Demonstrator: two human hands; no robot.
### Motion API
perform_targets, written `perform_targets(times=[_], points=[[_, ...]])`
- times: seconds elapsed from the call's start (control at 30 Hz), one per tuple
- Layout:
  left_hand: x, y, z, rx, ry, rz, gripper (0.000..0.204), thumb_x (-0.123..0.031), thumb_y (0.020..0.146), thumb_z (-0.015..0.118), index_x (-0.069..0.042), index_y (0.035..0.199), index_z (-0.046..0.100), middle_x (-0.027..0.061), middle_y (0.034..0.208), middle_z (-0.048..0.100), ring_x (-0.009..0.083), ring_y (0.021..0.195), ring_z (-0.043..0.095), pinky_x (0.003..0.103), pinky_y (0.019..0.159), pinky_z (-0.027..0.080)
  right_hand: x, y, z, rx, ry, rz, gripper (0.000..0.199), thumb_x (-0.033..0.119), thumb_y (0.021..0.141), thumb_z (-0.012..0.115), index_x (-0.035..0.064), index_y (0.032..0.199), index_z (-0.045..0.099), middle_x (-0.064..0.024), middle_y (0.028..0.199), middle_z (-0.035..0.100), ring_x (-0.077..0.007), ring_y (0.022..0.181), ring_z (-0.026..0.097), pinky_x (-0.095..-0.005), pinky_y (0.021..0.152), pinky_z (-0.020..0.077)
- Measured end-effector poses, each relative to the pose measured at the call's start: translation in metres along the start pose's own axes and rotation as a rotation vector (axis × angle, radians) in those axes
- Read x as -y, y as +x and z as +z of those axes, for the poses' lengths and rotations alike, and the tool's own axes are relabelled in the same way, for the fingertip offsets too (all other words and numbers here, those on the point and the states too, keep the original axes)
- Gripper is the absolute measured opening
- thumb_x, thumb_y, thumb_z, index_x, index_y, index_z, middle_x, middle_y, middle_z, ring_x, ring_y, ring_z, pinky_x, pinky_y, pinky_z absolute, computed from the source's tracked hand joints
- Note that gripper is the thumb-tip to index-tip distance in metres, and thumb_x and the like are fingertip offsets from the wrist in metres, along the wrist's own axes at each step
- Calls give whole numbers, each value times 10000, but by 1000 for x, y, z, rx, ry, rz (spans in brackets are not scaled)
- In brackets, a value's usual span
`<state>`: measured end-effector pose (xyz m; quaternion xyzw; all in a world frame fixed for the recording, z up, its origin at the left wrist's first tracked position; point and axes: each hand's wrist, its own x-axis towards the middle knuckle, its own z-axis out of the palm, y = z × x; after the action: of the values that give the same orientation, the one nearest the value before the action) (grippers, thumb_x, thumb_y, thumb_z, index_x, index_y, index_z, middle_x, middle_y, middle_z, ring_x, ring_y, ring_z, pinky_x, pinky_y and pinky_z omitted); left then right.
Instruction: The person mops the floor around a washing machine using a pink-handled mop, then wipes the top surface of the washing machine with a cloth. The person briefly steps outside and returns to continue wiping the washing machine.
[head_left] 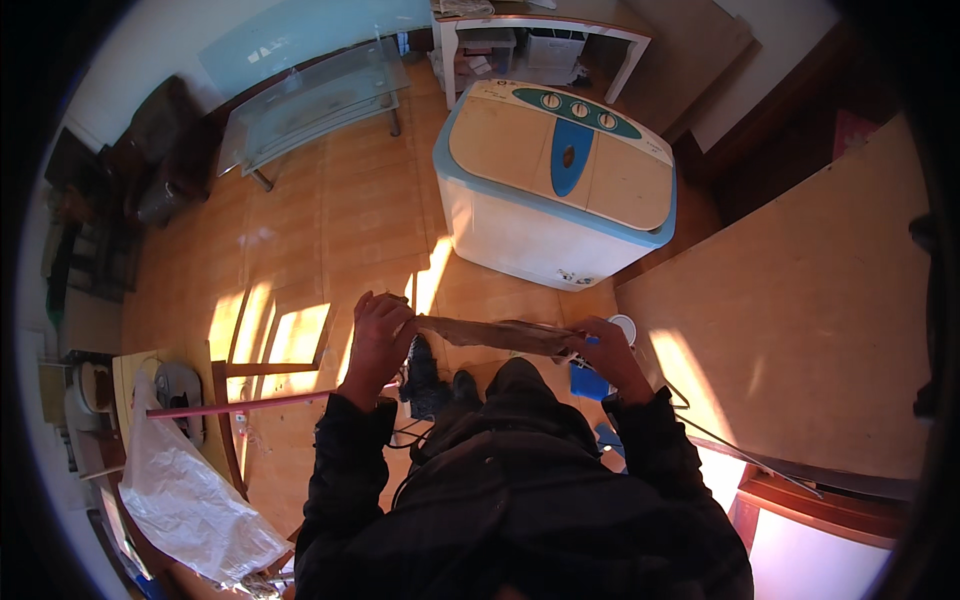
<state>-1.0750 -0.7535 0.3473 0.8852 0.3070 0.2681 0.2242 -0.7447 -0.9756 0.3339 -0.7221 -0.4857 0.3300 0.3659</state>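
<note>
A brown, limp strip that looks like cloth [495, 334] is stretched roughly level in front of my body. My left hand [378, 338] grips its left end, fingers closed around it. At the other end my right hand [612, 352] pinches the strip, slightly lower than the left. Whether it is a rag or a garment is unclear. Below the right hand, a blue container [590, 380] is partly covered by my hand and body. Ahead stands a white and blue twin-tub washing machine [520, 235], its lids down, apart from my hands.
A glass coffee table [310, 115] stands far left, and a white-framed table [628, 65] is behind the washer. A large wooden surface [800, 310] fills the right side. At lower left, a pink pole [260, 402] extends beside a clear plastic sheet [195, 500].
</note>
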Motion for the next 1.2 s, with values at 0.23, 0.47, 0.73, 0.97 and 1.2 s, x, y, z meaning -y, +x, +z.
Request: perform_targets(times=[0.23, 0.47, 0.73, 0.97, 1.2], points=[[46, 96, 30, 75, -84, 39, 76, -80, 840, 754, -37, 862, 695, 95, 955, 709, 323, 1008, 640, 458, 991, 435, -9, 81, -14, -117, 78, 112, 202, 100, 905, 735, -18, 1068, 734, -124, 947, 719, -208, 873, 703, -331, 784, 549], [79, 210, 34, 185, -162, 26, 59, -51, 853, 704, -24, 898, 677, 108, 997, 700, 324, 1046, 621, 433, 1002, 425, -7, 192, -39, -118, 168, 135, 228, 114, 920, 730, -54, 1074, 722, -144, 919, 748, -184, 820, 712, -309, 756, 553], [93, 377, 20, 81, -219, 68, 153, -101, 883, 708, -17, 1006, 673, 132, 1044, 695, 353, 1071, 618, 441, 1019, 443, 28, 345, -123, -304, 393, -62, 232, 87, 1019, 645, -19, 1221, 687, -45, 1053, 716, -88, 943, 631, -240, 839, 511], [193, 399, 47, 148, -121, -138, 287, -208, 877, 773, -22, 1085, 706, 159, 1034, 705, 364, 1032, 648, 441, 913, 500, -30, 431, -95, -535, 450, 217, 342, 190, 1030, 642, -21, 1300, 652, -72, 1157, 708, -138, 1052, 648, -281, 922, 513], [371, 286, 13, 444, -52, -536, 297, -248, 886, 759, -7, 1053, 710, 191, 997, 729, 358, 945, 700, 427, 844, 546, -84, 480, -35, -594, -148, 109, 409, 237, 994, 668, -3, 1323, 642, -201, 1310, 655, -303, 1201, 635, -386, 1023, 497]])
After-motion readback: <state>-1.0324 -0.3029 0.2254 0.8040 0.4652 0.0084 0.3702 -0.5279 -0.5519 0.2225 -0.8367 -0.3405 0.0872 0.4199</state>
